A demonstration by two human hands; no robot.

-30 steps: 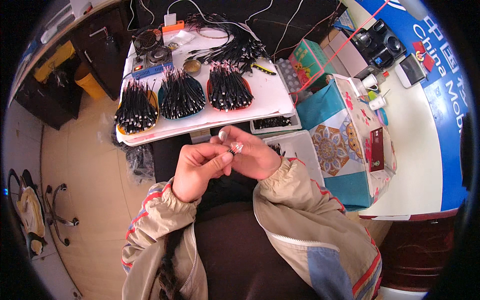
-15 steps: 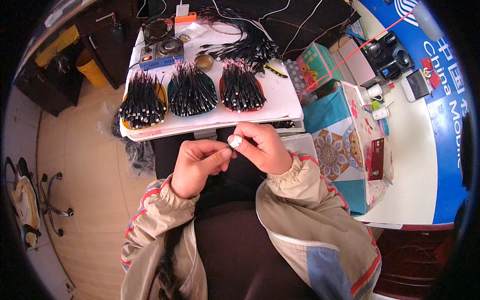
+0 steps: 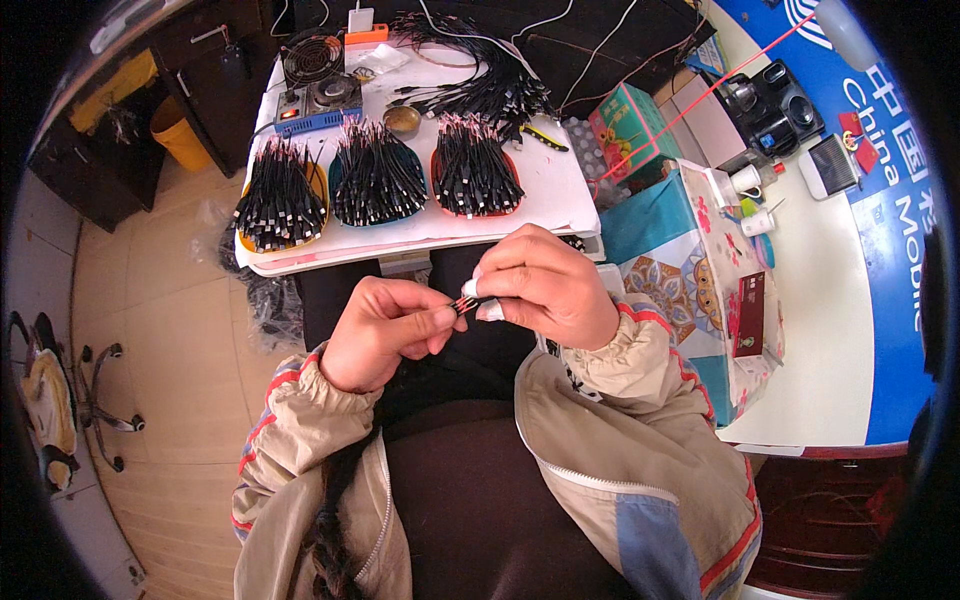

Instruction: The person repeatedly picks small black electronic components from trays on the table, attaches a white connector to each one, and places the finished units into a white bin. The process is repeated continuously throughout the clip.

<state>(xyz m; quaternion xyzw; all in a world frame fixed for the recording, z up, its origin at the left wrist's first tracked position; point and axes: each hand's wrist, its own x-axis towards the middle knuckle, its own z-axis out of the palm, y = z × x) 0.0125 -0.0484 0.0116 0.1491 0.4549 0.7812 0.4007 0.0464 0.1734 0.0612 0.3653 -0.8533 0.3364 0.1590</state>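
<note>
Above my lap, my left hand (image 3: 385,332) pinches a few thin black cables (image 3: 463,305) with reddish stripped ends between thumb and forefinger. My right hand (image 3: 555,295) meets it from the other side. White wrapping covers its thumb and forefinger tips, which close around the exposed ends; the exact contact is partly hidden. Just beyond both hands, three trays of upright black cables stand along the table's near edge: a yellow tray (image 3: 325,190), a teal tray (image 3: 385,219) and a red tray (image 3: 518,170).
A blue soldering pot unit (image 3: 318,108) and a small round brass-coloured dish (image 3: 402,120) sit behind the trays. A loose cable heap (image 3: 490,80) and yellow-handled pliers (image 3: 546,138) lie farther back. To the right is a patterned cloth-covered box (image 3: 660,285).
My right hand has shifted slightly right, and its thumb and forefinger have parted a little, exposing the reddish cable ends. My left hand keeps its pinch, a little farther left.
</note>
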